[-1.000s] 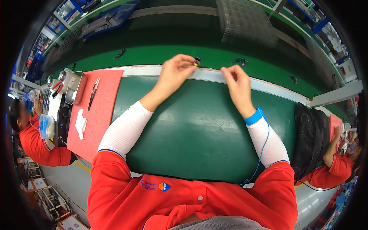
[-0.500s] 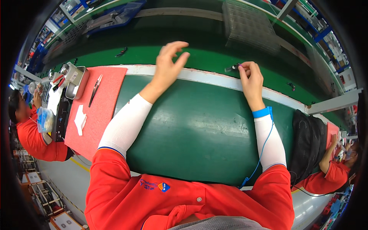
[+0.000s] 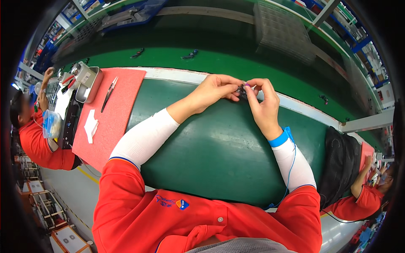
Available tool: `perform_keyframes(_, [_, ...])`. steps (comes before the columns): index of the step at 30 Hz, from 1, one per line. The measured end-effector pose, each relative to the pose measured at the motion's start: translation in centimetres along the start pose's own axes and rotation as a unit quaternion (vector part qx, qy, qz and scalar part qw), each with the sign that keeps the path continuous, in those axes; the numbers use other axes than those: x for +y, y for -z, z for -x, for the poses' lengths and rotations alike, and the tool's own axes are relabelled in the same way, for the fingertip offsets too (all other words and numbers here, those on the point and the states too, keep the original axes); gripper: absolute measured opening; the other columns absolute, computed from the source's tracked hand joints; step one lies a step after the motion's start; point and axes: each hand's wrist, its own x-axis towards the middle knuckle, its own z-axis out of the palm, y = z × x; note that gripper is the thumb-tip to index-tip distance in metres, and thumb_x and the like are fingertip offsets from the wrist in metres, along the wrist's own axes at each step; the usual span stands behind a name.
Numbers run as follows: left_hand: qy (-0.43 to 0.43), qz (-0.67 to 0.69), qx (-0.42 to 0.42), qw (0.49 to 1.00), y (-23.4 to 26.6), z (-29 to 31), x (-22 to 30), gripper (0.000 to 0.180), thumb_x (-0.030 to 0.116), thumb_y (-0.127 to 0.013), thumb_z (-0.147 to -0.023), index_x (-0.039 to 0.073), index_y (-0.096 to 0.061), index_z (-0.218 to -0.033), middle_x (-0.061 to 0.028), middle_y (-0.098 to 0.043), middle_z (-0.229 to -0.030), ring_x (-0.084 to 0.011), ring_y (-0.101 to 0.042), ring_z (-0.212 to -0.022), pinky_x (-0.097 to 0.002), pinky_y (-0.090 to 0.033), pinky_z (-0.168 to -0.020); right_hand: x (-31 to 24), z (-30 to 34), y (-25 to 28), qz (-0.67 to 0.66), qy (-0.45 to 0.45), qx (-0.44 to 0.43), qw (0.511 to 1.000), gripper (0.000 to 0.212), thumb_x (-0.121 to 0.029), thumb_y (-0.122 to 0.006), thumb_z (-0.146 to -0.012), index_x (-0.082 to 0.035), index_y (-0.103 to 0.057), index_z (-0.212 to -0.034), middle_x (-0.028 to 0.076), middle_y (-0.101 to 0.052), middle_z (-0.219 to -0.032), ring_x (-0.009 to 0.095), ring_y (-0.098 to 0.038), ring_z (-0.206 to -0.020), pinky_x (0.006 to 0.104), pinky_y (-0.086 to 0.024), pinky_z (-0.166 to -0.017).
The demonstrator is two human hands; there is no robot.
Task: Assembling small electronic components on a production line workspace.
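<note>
At far edge of desk (image 3: 202, 143): dark part (image 3: 241, 90) pinched

Left hand (image 3: 217, 93) and right hand (image 3: 265, 102) both closed on it at the fingertips. I'd keep both pinches light and steady; something this small likely slips. Off left, clear tub (image 3: 50, 133) holds something blue and white; can't tell what's in metal tin (image 3: 96, 84). Blue tray (image 3: 156, 9) beyond: clear plastic.
</note>
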Motion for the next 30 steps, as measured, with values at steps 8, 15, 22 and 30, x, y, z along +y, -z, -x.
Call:
perform_keyframes(8, [0.011,-0.082,-0.015,0.996,-0.2,0.2,0.2,0.017,0.015,-0.059,-0.091,0.0,-0.063,-0.1,-0.0051,-0.061,-0.098,-0.0118,-0.06,-0.08,-0.0254,-0.051,-0.072,0.4,0.2,-0.1,-0.034,-0.052,-0.03,0.998,0.009,-0.002,-0.062,-0.084,0.001,-0.058,-0.092,0.005,-0.061,-0.083,0.01,-0.05,-0.069,0.0246,-0.043,-0.065])
perform_keyframes(15, [-0.026,-0.085,-0.033,0.996,-0.1,0.1,-0.3,0.016,0.016,-0.059,-0.092,0.002,-0.063,-0.098,-0.003,-0.06,-0.1,-0.0111,-0.056,-0.088,-0.0256,-0.049,-0.07,0.7,0.4,-0.1,-0.107,-0.082,-0.049,0.99,0.009,-0.003,-0.06,-0.087,0.001,-0.057,-0.094,0.004,-0.061,-0.084,0.009,-0.051,-0.072,0.0235,-0.043,-0.066])
perform_keyframes(22, [-0.024,-0.075,-0.029,0.997,-0.1,0.2,0.0,0.013,0.015,-0.061,-0.091,0.003,-0.063,-0.092,-0.0026,-0.059,-0.102,-0.0099,-0.055,-0.09,-0.027,-0.049,-0.073,0.2,0.5,-0.3,-0.146,-0.116,-0.063,0.981,0.015,-0.014,-0.057,-0.092,-0.001,-0.055,-0.1,0.004,-0.057,-0.079,0.006,-0.049,-0.064,0.0204,-0.041,-0.056])
perform_keyframes(30, [-0.402,-0.494,0.055,0.769,-0.6,0.4,-0.1,0.006,0.005,-0.067,-0.08,0.003,-0.063,-0.084,-0.0069,-0.059,-0.102,-0.0211,-0.057,-0.093,-0.0324,-0.048,-0.076,-0.6,0.2,0.8,-0.369,-0.447,-0.193,0.792,0.028,-0.032,-0.048,-0.098,-0.005,-0.05,-0.093,0.001,-0.048,-0.07,0.004,-0.034,-0.046,0.0203,-0.029,-0.04])
